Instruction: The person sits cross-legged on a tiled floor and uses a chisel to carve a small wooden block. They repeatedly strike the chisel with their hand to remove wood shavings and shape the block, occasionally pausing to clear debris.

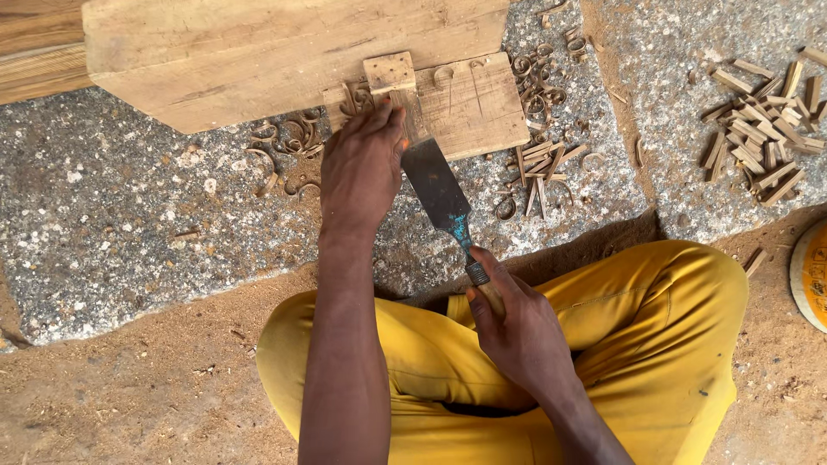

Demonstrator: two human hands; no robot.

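Chisel (439, 191) clenched in right hand (517, 331) | left hand (362, 168) pressing small wood strip (405, 108) on board (474, 108), grip flat

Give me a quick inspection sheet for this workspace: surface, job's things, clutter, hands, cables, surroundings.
Surface: speckled stone slab on sandy ground, dusted with sawdust.
Job's things: wide-bladed chisel, blade tip on a thin wooden strip lying on a flat wood block.
Clutter: curled shavings around the block; pile of short cut wood sticks off to one side.
Hands: left hand presses the strip and blade; right hand grips the chisel handle.
Cables: nothing seen.
Surroundings: large plank above; yellow round object at frame edge; person sits in yellow trousers.
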